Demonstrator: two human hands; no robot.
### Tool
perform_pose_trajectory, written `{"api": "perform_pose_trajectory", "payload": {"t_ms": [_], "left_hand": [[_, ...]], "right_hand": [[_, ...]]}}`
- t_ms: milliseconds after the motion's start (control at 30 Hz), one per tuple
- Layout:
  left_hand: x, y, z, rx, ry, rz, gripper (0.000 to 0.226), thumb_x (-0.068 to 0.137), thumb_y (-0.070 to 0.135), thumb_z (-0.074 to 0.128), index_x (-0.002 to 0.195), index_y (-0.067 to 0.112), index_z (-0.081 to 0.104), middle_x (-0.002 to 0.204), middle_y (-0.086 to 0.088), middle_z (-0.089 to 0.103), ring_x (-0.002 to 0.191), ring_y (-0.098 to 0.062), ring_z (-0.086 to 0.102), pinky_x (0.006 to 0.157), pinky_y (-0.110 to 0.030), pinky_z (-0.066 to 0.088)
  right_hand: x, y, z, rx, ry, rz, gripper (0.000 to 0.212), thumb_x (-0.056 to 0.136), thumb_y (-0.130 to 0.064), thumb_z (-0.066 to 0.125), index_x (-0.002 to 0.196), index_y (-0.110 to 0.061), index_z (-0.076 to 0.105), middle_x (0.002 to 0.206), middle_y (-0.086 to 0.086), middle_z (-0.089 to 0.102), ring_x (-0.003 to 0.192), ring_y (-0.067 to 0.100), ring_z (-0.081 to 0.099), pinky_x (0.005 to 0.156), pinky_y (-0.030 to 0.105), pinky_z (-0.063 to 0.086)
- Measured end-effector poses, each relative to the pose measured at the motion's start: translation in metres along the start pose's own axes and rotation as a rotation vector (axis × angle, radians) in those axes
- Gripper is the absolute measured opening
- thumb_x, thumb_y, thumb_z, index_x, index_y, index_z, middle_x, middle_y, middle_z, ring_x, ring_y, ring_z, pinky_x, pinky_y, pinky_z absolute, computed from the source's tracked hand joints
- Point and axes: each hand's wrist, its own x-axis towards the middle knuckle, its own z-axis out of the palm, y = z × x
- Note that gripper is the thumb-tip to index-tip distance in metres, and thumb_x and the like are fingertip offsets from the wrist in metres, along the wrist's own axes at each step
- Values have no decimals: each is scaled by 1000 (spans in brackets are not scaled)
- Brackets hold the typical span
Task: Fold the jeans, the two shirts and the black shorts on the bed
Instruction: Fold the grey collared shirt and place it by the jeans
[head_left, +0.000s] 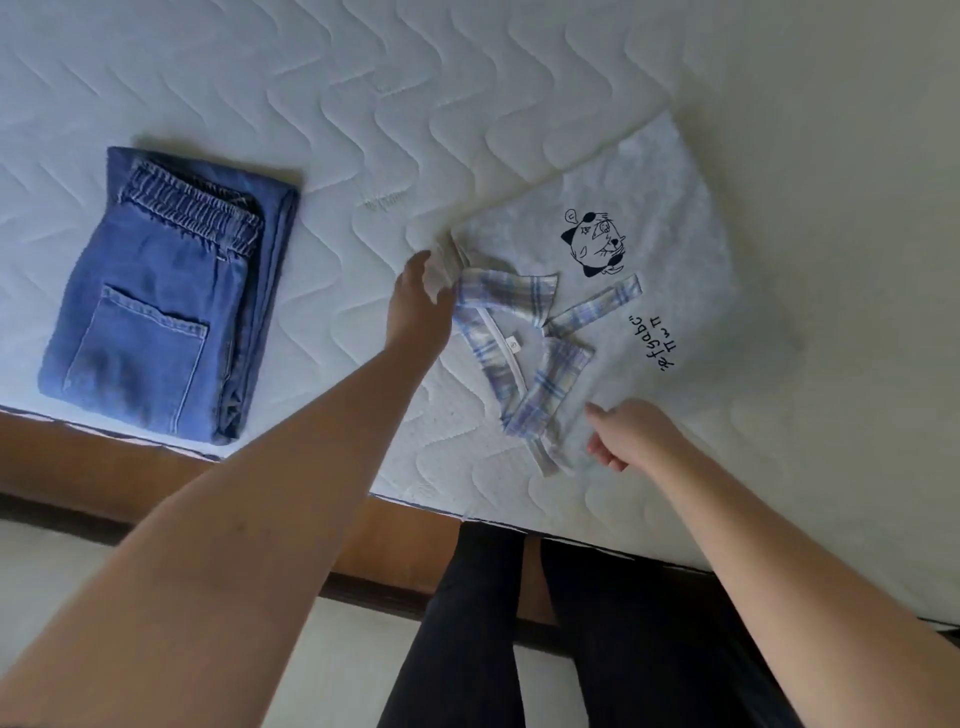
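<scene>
Folded blue jeans (161, 296) lie on the left of the white quilted mattress (363, 104), near its front edge. A pale shirt (670, 208) with a black cartoon print, a plaid collar and plaid ties lies flat at the right. My left hand (421, 301) grips the shirt's edge at the far end of the collar. My right hand (631, 431) hovers over the shirt's near part beside a plaid tie, fingers loosely curled and holding nothing. No second shirt or black shorts are in view.
The bed's wooden frame (130, 467) runs along the mattress's front edge, with light floor below it. My legs in dark trousers (519, 649) stand against the frame under the shirt.
</scene>
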Motion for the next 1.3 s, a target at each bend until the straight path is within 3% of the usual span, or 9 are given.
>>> {"api": "perform_pose_trajectory", "payload": {"t_ms": [133,267,467,633,767,900,1033,1167,1300], "left_hand": [[-52,-9,14,-154,80,-76,48,98,14,50,144,23,43,137,-2,56,122,-18,54,98,-23,40],[-90,-8,41,-304,144,-223,38,99,23,50,137,23,48,123,0,59,106,-16,59,86,-29,48],[-146,-24,95,-505,146,-480,59,90,43,65,141,21,42,122,2,58,107,-16,59,86,-35,52],[-172,-25,119,-500,160,-576,58,87,43,71,133,18,48,108,3,64,92,-13,61,63,-20,41],[-188,-17,133,-441,122,-584,54,85,45,73,127,17,54,106,5,64,91,-15,60,64,-23,43],[-189,-11,142,-525,84,-649,57,81,49,75,123,15,59,102,0,67,89,-20,62,66,-26,45],[-190,-1,147,-456,55,-646,33,87,36,73,104,9,64,81,-7,61,67,-21,51,58,-31,40],[-192,2,148,-515,101,-607,20,89,26,72,100,11,62,91,-10,67,84,-28,65,75,-42,54],[-191,-3,145,-750,137,-657,9,91,16,70,96,16,62,98,-8,66,87,-23,69,87,-39,58]], "right_hand": [[10,-18,-42,-125,392,-374,36,99,-38,41,97,-13,66,88,4,70,82,24,63,70,31,44],[44,-26,-56,-446,668,-708,49,96,-37,48,142,-21,46,135,7,56,123,30,52,99,44,40],[92,-23,-72,-813,636,-787,70,98,-51,33,157,-20,11,165,0,7,150,20,13,118,43,12],[118,-28,-87,-906,363,-684,74,99,-60,19,155,-23,-14,161,-5,-25,148,12,-20,120,37,-11],[104,-6,-108,-707,538,-844,64,101,-45,37,156,-23,14,165,0,6,151,21,4,121,45,4],[100,47,-149,-394,718,-516,71,91,-40,58,152,-17,29,154,12,32,141,32,30,111,47,27],[105,89,-171,-40,508,-253,67,77,-49,76,125,-7,54,123,15,61,115,33,58,92,40,46],[103,116,-174,-83,470,-270,48,83,-45,72,106,-3,66,99,11,69,94,31,66,74,34,49],[98,142,-162,80,486,-279,38,86,-43,68,86,-6,63,87,13,70,72,32,69,70,47,58]]}}
